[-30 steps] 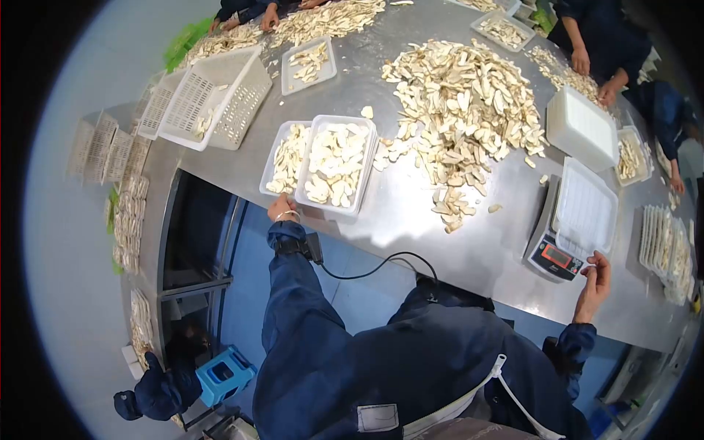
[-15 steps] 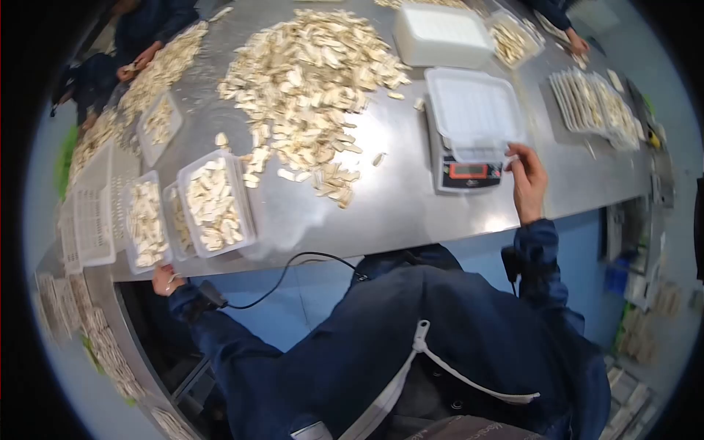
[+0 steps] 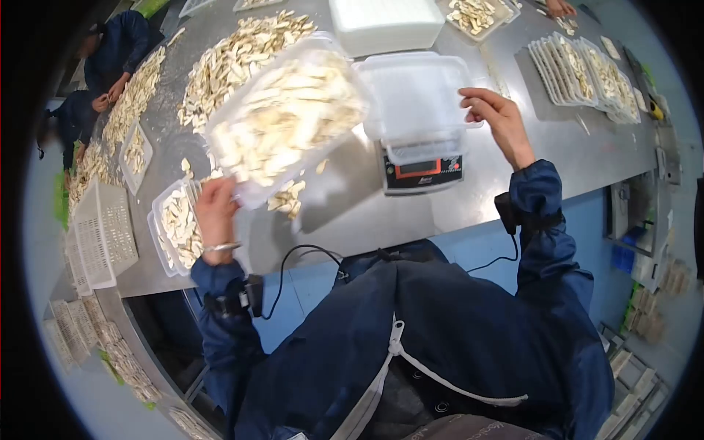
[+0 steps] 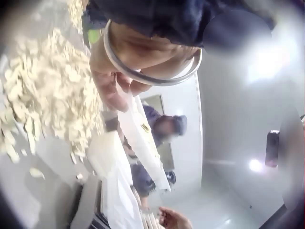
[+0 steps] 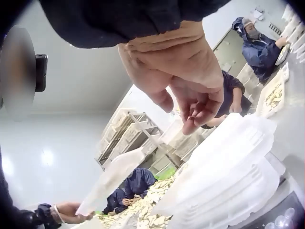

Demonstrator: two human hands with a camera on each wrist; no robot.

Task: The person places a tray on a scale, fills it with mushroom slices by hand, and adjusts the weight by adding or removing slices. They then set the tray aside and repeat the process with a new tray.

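My left hand (image 3: pixel 216 216) grips the near left corner of a clear plastic tray (image 3: pixel 253 196) heaped with pale, dried-looking slices (image 3: pixel 293 121). Held above the table and tilted, the tray is blurred in the head view; the left wrist view shows its white side (image 4: pixel 143 143) below the fingers. My right hand (image 3: pixel 502 125) is at the right rim of a tray with no slices in it (image 3: pixel 414 95), its fingers loosely bent. That tray sits on a digital scale (image 3: pixel 422 176) with a lit red display.
More filled trays (image 3: pixel 158 242) stand at the table's left edge, near a white basket (image 3: pixel 110 220). A loose slice pile (image 3: pixel 220 70) lies behind the lifted tray. A white tray stack (image 3: pixel 385 29) stands behind the scale, and packed trays (image 3: pixel 557 73) are at right. Other people work around the table.
The left hand has brought a filled tray up off the table and to the right, close to the scale. The head view has turned right. The right hand stays by the tray on the scale.
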